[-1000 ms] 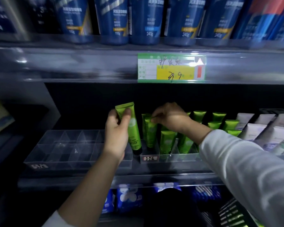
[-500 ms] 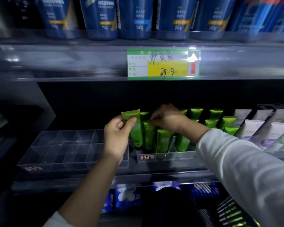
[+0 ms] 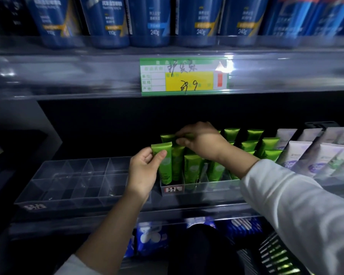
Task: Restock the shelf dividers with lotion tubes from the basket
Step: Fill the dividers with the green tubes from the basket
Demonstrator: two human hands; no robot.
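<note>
My left hand [image 3: 144,169] pinches a green lotion tube [image 3: 165,165] that stands upright in the front left slot of a clear divider tray [image 3: 199,187]. My right hand [image 3: 202,141] reaches over the tray and pinches the crimped top of another green tube [image 3: 168,138] in the row behind. Several more green tubes [image 3: 193,167] fill the neighbouring slots. The basket [image 3: 276,255] shows only as a dark grid at the bottom right.
An empty clear divider tray [image 3: 72,179] sits to the left on the same shelf. White tubes [image 3: 298,153] lean at the right. Blue tubes [image 3: 155,20] line the shelf above, over a green and yellow price tag [image 3: 184,77]. Blue packs [image 3: 151,237] sit below.
My left hand has lowered its green tube to the right, down into the front left slot. My right hand stayed on the tubes behind. The camera has shifted slightly.
</note>
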